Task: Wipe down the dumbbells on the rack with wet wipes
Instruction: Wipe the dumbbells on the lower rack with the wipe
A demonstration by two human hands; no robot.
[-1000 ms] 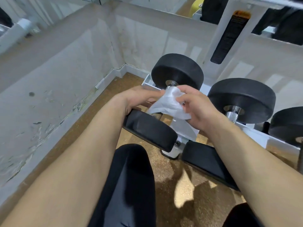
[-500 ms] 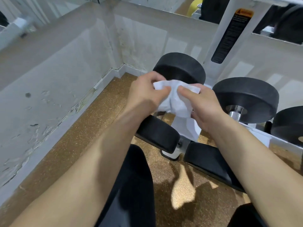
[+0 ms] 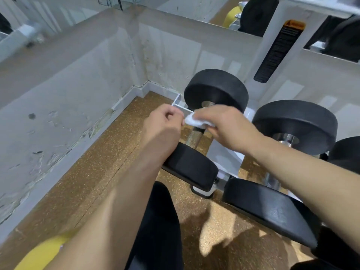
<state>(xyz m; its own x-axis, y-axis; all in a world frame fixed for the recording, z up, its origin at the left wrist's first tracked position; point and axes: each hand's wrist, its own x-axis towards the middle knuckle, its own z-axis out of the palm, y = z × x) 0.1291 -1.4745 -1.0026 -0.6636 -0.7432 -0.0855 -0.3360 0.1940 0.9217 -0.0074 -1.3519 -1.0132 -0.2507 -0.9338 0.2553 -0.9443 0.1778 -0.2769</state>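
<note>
The leftmost dumbbell lies on the white rack (image 3: 226,158), its far black head (image 3: 216,88) toward the wall and its near head (image 3: 191,167) toward me. Part of its knurled metal handle (image 3: 194,138) shows between them. A bunched white wet wipe (image 3: 194,121) sits on the upper part of that handle. My right hand (image 3: 231,126) grips the wipe from the right, fingers curled over it. My left hand (image 3: 164,123) pinches the wipe's left end with curled fingers. A second dumbbell (image 3: 296,123) lies to the right, and my right forearm crosses above it.
A scuffed white wall (image 3: 64,106) runs along the left and meets the back wall in a corner. The floor (image 3: 109,172) is speckled brown. The rack's white upright (image 3: 272,45) carries a black label. A third dumbbell head (image 3: 346,152) shows at the right edge. My dark-clad knee (image 3: 155,221) is below.
Both hands brought the wipe down from in front of the far head onto the handle. The wipe, loosely spread before, is now bunched small between them.
</note>
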